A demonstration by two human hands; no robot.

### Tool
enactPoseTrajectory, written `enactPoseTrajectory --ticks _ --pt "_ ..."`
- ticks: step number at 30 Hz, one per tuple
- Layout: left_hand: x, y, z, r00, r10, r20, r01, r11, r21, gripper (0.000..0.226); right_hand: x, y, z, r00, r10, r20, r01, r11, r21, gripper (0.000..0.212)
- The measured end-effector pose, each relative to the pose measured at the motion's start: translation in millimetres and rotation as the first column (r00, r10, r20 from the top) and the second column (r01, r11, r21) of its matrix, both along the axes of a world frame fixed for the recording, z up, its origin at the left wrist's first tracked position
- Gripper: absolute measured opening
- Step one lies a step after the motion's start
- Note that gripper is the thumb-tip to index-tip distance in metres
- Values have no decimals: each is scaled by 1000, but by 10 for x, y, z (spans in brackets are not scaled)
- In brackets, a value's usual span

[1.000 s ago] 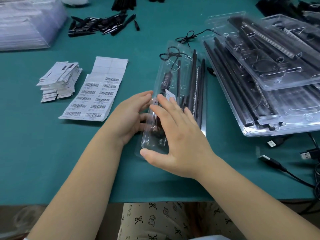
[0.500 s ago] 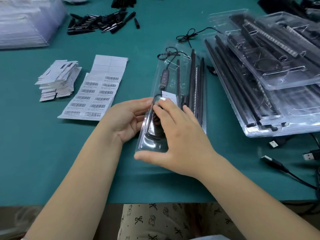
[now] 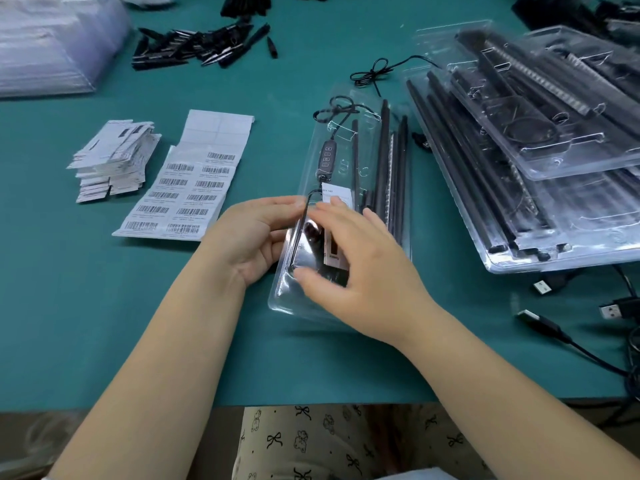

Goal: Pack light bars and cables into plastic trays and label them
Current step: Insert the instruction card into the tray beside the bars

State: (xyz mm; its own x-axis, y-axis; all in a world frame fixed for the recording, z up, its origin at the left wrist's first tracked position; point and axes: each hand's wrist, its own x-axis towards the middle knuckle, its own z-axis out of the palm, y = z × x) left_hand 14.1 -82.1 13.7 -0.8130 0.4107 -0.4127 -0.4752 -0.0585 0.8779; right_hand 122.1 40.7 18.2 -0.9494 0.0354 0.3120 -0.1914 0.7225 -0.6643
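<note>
Clear plastic tray [image 3: 349, 216] flat on the green bench [image 3: 104, 306], long side running away from the body, near end close to the bench edge. Inside: black light bars [image 3: 384, 161] along the right side, cable with its button controller [image 3: 326, 158] along the left, small white label [image 3: 336, 192] on top near the middle.

Left hand [image 3: 256, 237] cupped against the tray's left edge, fingers curled and touching it, probably steadying it; not closed around anything. Right hand [image 3: 360, 265] spread over the near end, fingers pressing down, thumb at the near left corner; grip loose, pressing, not clasping. Likely seating the coiled cable or snapping the cover shut.

Open bench in front and to the left of the tray. Barcode label sheet [image 3: 194, 188] and cut label stack [image 3: 114, 161] well apart on the left. Stack of filled trays [image 3: 519, 188] just beside on the right, so little room there. Loose USB plugs [image 3: 540, 320] near the right wrist.
</note>
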Motion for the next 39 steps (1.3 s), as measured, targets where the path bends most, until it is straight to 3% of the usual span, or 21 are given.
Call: enactPoseTrajectory --ticks 2,5,7,8,9,10,12,15,17,24,27,29,34,39 --pt "15 23 14 1000 29 -5 -29 999 -15 25 78 44 43 995 -55 -84 39 981 -190 30" --pt "37 66 20 997 67 -30 -69 996 -61 28 330 49 70 990 -1 -138 -15 994 -110 14" --pt "45 78 6 994 105 -27 -106 993 -50 27 560 -12 68 985 106 140 -81 982 -171 19" --pt "45 84 -3 993 118 -24 -119 992 -39 26 656 -69 90 917 194 350 -62 933 -354 21" --pt "53 99 -12 992 123 -18 -123 992 -30 27 717 -132 114 802 324 502 47 804 -593 22" --pt "64 120 -21 993 120 -14 -120 993 -20 28 744 -182 108 698 434 569 231 616 -753 23" --pt "108 178 -21 994 111 -10 -111 994 15 26 723 -244 81 635 498 590 527 279 -803 29" --pt "156 246 -7 994 91 -54 -87 994 61 15 576 -268 133 726 366 582 651 -95 -753 26" --pt "181 268 2 990 86 -110 -77 994 81 27 466 -259 145 792 193 579 610 -243 -754 24" --pt "211 281 30 979 134 -156 -115 985 126 14 234 -148 39 831 -105 546 526 -166 -834 23" --pt "217 270 46 973 140 -181 -116 984 138 16 239 -101 16 869 -140 475 473 -54 -880 26" --pt "217 263 58 971 137 -194 -110 983 144 18 256 -98 -7 894 -119 432 432 -29 -901 26" --pt "244 274 68 975 126 -185 -97 983 156 19 224 -55 0 925 -4 380 377 -129 -917 34" --pt "236 255 48 982 128 -141 -106 982 155 17 219 -70 -10 929 -22 369 362 -142 -921 44"
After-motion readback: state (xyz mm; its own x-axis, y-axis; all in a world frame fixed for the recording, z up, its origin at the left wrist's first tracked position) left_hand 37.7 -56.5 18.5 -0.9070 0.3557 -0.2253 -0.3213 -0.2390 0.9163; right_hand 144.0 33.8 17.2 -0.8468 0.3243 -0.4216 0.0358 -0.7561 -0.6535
